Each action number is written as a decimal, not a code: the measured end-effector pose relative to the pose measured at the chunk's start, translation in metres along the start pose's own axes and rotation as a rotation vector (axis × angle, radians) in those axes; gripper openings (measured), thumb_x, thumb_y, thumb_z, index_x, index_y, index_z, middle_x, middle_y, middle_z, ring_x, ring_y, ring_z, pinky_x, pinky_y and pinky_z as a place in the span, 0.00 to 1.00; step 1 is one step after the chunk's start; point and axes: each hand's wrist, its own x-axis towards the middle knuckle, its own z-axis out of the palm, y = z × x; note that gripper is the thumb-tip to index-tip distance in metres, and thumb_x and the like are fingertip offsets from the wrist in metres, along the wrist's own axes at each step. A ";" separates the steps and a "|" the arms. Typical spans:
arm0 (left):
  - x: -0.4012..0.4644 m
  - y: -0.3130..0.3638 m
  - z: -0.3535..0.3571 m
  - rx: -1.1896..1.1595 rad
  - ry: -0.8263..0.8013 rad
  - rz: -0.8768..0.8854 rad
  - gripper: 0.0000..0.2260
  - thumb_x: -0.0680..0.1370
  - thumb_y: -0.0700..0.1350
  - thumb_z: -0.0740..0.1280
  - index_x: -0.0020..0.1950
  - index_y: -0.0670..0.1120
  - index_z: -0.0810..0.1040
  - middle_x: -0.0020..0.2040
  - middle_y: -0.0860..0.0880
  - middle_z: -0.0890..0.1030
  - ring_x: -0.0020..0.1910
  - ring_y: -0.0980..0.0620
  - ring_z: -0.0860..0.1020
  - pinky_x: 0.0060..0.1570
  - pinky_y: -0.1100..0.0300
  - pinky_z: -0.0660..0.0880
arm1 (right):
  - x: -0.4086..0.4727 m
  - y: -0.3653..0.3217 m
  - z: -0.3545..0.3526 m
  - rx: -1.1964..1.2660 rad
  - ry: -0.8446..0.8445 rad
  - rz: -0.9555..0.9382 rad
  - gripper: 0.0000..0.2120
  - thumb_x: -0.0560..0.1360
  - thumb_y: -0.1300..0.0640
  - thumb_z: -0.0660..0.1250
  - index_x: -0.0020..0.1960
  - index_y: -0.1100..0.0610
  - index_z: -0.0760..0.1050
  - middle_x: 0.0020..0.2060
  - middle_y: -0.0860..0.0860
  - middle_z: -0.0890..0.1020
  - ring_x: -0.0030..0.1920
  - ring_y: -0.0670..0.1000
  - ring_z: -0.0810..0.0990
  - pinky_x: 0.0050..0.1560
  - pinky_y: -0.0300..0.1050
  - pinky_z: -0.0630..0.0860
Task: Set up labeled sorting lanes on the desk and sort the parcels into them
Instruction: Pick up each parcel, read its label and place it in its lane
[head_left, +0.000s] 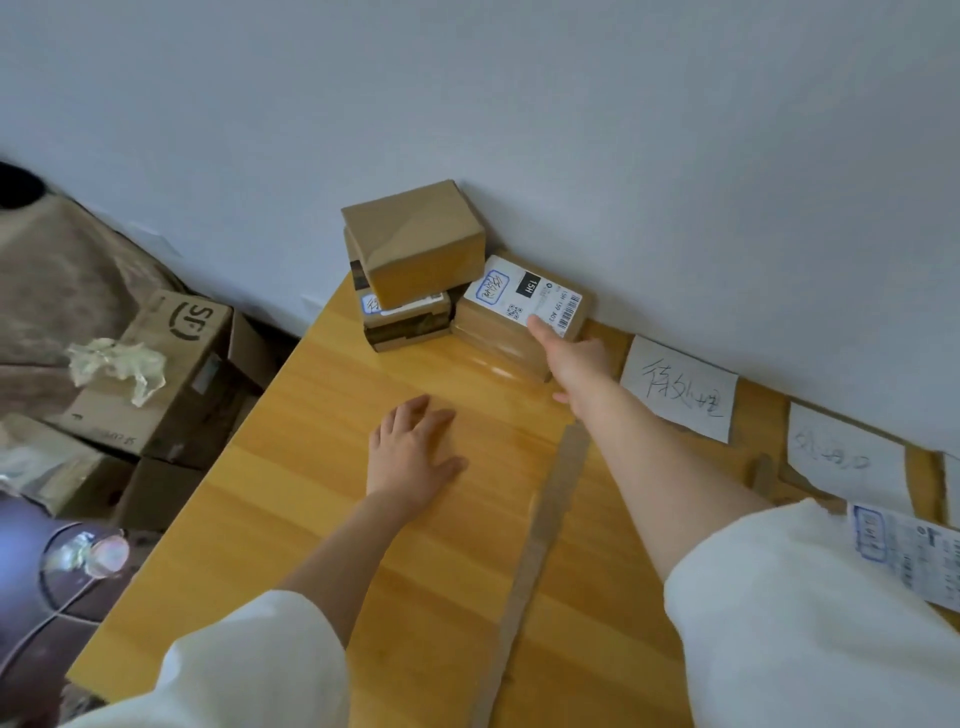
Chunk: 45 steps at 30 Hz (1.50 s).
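Three brown parcels stand at the far left corner of the wooden desk (291, 499) against the wall. A plain box (415, 239) is stacked on a taped box (410, 319). Beside them lies a flat parcel (511, 325) with a white shipping label (524, 293). My right hand (576, 364) grips that parcel's right end, index finger on the label. My left hand (413, 452) rests flat on the desk, fingers spread, holding nothing. A cardboard strip (540, 540) runs across the desk as a lane divider. Two handwritten paper labels (680, 389) (841, 457) lie along the wall.
Another labelled parcel (914, 551) pokes in at the right edge. Left of the desk, on the floor, are stacked SF cardboard boxes (171, 364) with crumpled plastic (117, 364) on top, and a draped brown cloth (57, 270).
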 end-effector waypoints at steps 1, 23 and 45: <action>0.000 -0.001 0.000 -0.004 0.008 0.004 0.29 0.69 0.60 0.71 0.69 0.59 0.70 0.72 0.53 0.64 0.71 0.48 0.61 0.69 0.51 0.59 | 0.001 0.000 0.004 0.007 -0.011 0.041 0.38 0.69 0.36 0.71 0.69 0.58 0.66 0.64 0.52 0.76 0.62 0.56 0.76 0.60 0.54 0.77; 0.033 0.022 -0.023 -0.552 0.067 -0.112 0.26 0.76 0.44 0.66 0.73 0.53 0.65 0.68 0.49 0.71 0.66 0.49 0.70 0.64 0.51 0.71 | -0.002 0.019 0.013 0.338 0.083 0.111 0.15 0.74 0.56 0.72 0.58 0.56 0.71 0.44 0.48 0.81 0.44 0.48 0.79 0.54 0.50 0.80; -0.006 0.060 -0.046 -0.948 -0.043 -0.222 0.19 0.78 0.38 0.64 0.67 0.50 0.67 0.58 0.55 0.74 0.43 0.63 0.76 0.30 0.72 0.73 | -0.052 0.063 -0.006 0.447 -0.130 -0.045 0.27 0.70 0.44 0.71 0.65 0.43 0.64 0.52 0.49 0.84 0.59 0.53 0.79 0.58 0.52 0.71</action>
